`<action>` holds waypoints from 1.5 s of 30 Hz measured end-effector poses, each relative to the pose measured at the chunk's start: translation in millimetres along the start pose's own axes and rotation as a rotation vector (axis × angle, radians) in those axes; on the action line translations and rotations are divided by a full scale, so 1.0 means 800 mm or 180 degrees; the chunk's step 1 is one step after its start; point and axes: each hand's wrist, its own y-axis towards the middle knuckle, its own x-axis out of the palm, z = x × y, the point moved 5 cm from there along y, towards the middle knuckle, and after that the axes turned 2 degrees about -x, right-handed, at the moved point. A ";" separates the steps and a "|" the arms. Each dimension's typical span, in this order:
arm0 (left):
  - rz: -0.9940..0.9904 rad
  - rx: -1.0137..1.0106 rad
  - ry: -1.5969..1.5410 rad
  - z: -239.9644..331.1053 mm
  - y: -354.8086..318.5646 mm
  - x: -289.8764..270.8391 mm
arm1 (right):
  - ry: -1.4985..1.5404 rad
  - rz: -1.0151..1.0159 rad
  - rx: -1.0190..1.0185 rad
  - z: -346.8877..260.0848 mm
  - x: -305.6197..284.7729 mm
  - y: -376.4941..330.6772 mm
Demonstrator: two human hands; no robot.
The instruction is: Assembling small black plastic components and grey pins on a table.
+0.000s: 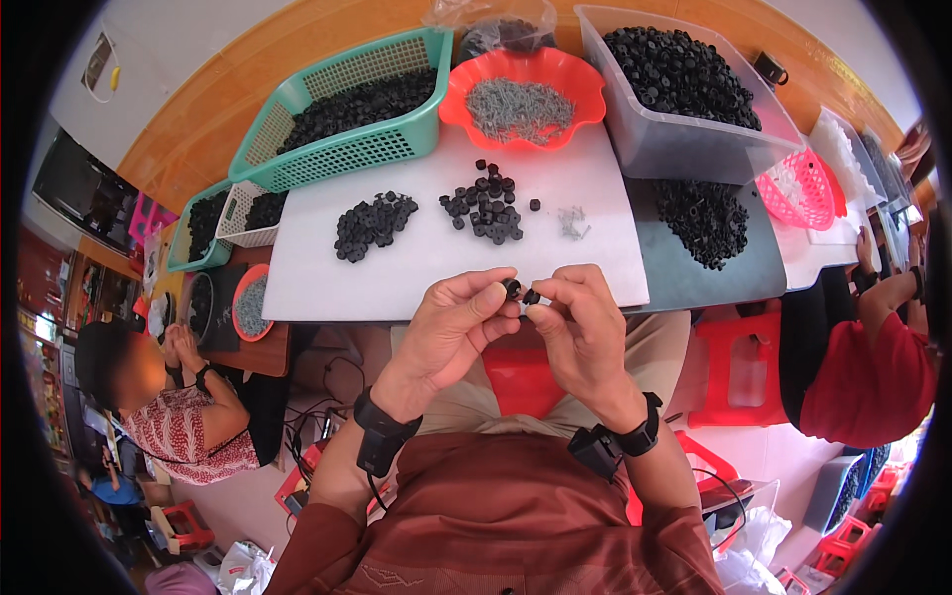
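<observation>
Near white mat (317, 283) | left hand (458, 322) pinches black piece (512, 288) | right hand (580, 322) pinches black part (532, 297)

The shirt (506, 526) was rust-brown, the trousers (656, 359) beige; both black wrist straps (645, 434) carried boxy black modules (378, 452), the left with a thin dark cable (375, 492).

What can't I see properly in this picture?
All in the head view:
Black pieces in the left hand and right hand: partly covered by those hands.
Metal pins in the red bowl: too small and heaped to count.
Clear bag: its top is cut off by the upper edge.
</observation>
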 end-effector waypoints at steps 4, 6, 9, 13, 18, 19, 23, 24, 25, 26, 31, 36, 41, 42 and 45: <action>-0.0024 0.0000 0.0019 0.000 0.000 0.001 | -0.0006 -0.0040 0.0071 0.002 0.003 0.000; -0.0020 -0.0007 0.0093 -0.001 0.001 0.002 | -0.0014 -0.0055 0.0103 0.001 0.002 -0.001; -0.0053 -0.0010 0.0152 -0.001 0.001 0.006 | -0.0058 -0.0104 0.0139 0.001 0.002 0.000; -0.0009 0.0015 0.0245 -0.004 -0.001 0.007 | -0.0048 -0.0056 0.0111 0.003 0.003 -0.001; 0.0024 0.0015 0.0317 -0.005 -0.003 0.010 | 0.0001 0.0071 0.0058 0.001 0.000 -0.001; 0.0024 0.0017 0.0317 -0.005 -0.004 0.010 | 0.0027 0.0097 0.0025 -0.001 -0.002 0.000; 0.0041 0.0109 0.0325 -0.007 -0.005 0.009 | 0.0093 0.0093 -0.0045 -0.006 -0.005 0.001; 0.0044 0.0142 0.0305 -0.007 -0.006 0.010 | 0.0070 0.0093 -0.0082 -0.007 -0.006 0.000; 0.0044 0.0143 0.0304 -0.008 -0.006 0.010 | 0.0047 0.0093 -0.0119 -0.008 -0.006 0.000; 0.0075 0.0124 0.0266 -0.009 -0.006 0.010 | 0.0050 0.0092 -0.0122 -0.007 -0.007 0.000; 0.0096 0.0163 0.0229 -0.012 -0.007 0.012 | -0.0116 0.0140 -0.0361 -0.009 -0.008 -0.002; 0.0141 0.0188 0.0235 -0.014 -0.008 0.016 | -0.0210 0.0152 -0.0488 -0.009 -0.010 -0.003; 0.0168 0.0252 0.0322 -0.016 -0.010 0.020 | -0.0300 0.0158 -0.0576 -0.010 -0.012 -0.004; 0.0168 0.0274 0.0347 -0.016 -0.010 0.021 | -0.0305 0.0165 -0.0604 -0.011 -0.013 -0.005; 0.0138 0.0291 0.0343 -0.017 -0.011 0.023 | -0.0349 0.0175 -0.0653 -0.011 -0.013 -0.006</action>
